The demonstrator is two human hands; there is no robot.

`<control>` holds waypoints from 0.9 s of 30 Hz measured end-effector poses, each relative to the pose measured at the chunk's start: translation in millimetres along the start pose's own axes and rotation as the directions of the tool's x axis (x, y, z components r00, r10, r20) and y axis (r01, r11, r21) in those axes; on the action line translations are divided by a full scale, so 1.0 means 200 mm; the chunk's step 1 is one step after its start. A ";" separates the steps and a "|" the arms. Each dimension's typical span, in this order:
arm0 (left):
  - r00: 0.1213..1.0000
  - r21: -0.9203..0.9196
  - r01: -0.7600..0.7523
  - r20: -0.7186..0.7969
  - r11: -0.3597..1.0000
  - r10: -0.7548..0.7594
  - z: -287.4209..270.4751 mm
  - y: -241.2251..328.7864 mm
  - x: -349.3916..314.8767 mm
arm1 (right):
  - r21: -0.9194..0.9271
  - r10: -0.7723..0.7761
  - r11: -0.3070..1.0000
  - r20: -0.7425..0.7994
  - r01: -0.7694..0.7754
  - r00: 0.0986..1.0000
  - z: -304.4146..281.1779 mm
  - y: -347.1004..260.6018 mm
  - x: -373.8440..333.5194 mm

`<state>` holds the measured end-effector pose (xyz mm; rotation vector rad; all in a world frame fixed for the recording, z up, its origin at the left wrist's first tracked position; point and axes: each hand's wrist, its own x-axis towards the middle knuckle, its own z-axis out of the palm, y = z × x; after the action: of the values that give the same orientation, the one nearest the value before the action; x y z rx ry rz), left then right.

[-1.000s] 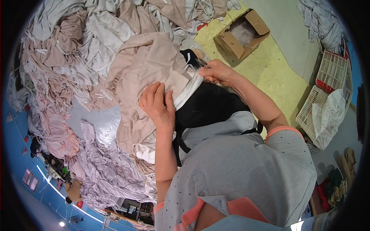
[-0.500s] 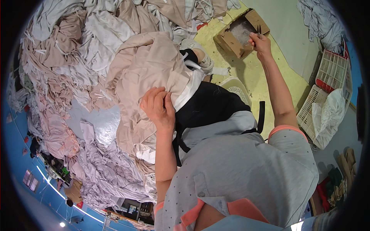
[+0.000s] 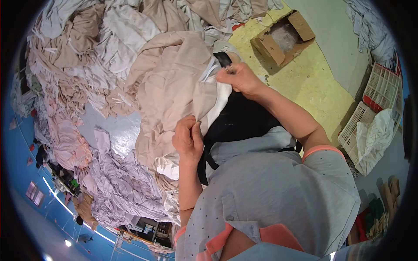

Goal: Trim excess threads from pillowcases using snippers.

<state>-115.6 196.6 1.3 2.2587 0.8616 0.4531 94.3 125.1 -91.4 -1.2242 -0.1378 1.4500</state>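
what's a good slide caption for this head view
Seen from above, the left hand and the right hand grip a beige garment on a big heap of pale clothes.

Illumination is bright and even, with soft shadows beside the cardboard box at upper right. Fisheye distortion bends edges toward a black circular rim. Central detail is sharp; periphery is compressed and slightly soft.

An open cardboard box and white plastic crates sit nearby.
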 end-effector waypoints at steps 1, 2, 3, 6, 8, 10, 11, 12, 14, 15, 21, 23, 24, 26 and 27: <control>0.998 -0.048 0.056 -0.028 0.997 -0.057 -0.01 0.00 -0.04 | -0.001 0.005 1.000 0.015 -0.005 1.000 0.02 -0.01 0.00; 0.998 -0.036 0.036 -0.050 0.999 -0.038 -0.02 -0.01 -0.08 | 0.091 0.043 0.995 0.032 -0.046 0.999 0.01 -0.03 -0.01; 0.997 -0.026 0.046 -0.061 0.999 -0.047 -0.03 -0.02 -0.11 | 0.179 0.081 0.980 0.052 -0.089 0.995 0.02 -0.03 -0.02; 0.974 -0.073 0.181 -0.123 0.981 -0.189 -0.06 -0.05 -0.21 | 0.085 0.033 0.996 0.074 -0.039 0.997 0.04 0.00 -0.07; 0.957 -0.066 0.238 -0.158 0.969 -0.245 -0.08 -0.08 -0.27 | 0.042 0.021 0.999 0.036 -0.023 0.999 0.07 0.01 -0.12; 0.949 -0.064 0.270 -0.153 0.961 -0.277 -0.08 -0.11 -0.32 | 0.037 -0.001 0.999 0.018 0.000 1.000 0.10 0.01 -0.13; 0.942 -0.068 0.295 -0.143 0.953 -0.302 -0.08 -0.12 -0.32 | 0.031 -0.029 0.999 -0.010 0.029 1.000 0.10 0.00 -0.14; 0.940 -0.069 0.300 -0.149 0.951 -0.307 -0.09 -0.12 -0.32 | 0.060 0.030 0.998 0.056 -0.034 0.998 0.08 -0.01 -0.14; 0.948 0.021 0.310 -0.085 0.951 -0.307 -0.10 -0.10 -0.28 | 0.161 0.005 0.987 0.057 -0.014 0.998 0.08 -0.04 -0.14; 0.947 0.018 0.311 -0.090 0.950 -0.308 -0.10 -0.10 -0.28 | 0.265 -0.023 0.964 0.051 0.009 0.998 0.08 -0.07 -0.15; 0.950 -0.008 0.304 -0.071 0.953 -0.304 -0.14 -0.05 -0.21 | 0.321 -0.187 0.936 0.113 0.142 0.976 0.05 -0.24 -0.23; 0.954 0.234 0.271 0.066 0.934 -0.293 -0.16 0.00 -0.14 | 0.192 -0.285 0.947 0.123 0.259 0.951 0.04 -0.25 -0.25; 0.955 0.230 0.269 0.065 0.935 -0.291 -0.16 0.01 -0.11 | 0.188 -0.287 0.947 0.122 0.262 0.950 0.02 -0.27 -0.26; 0.965 0.325 0.239 0.024 0.915 -0.261 -0.17 0.04 -0.06 | -0.020 -0.371 0.929 -0.004 0.371 0.929 -0.05 -0.29 -0.26; 0.966 0.321 0.237 0.024 0.917 -0.258 -0.17 0.06 -0.04 | -0.024 -0.373 0.928 -0.006 0.373 0.928 -0.11 -0.30 -0.25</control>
<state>-133.0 199.7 32.8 2.3875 1.2413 0.1275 139.1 94.1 -30.8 -1.1507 -0.3617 1.1114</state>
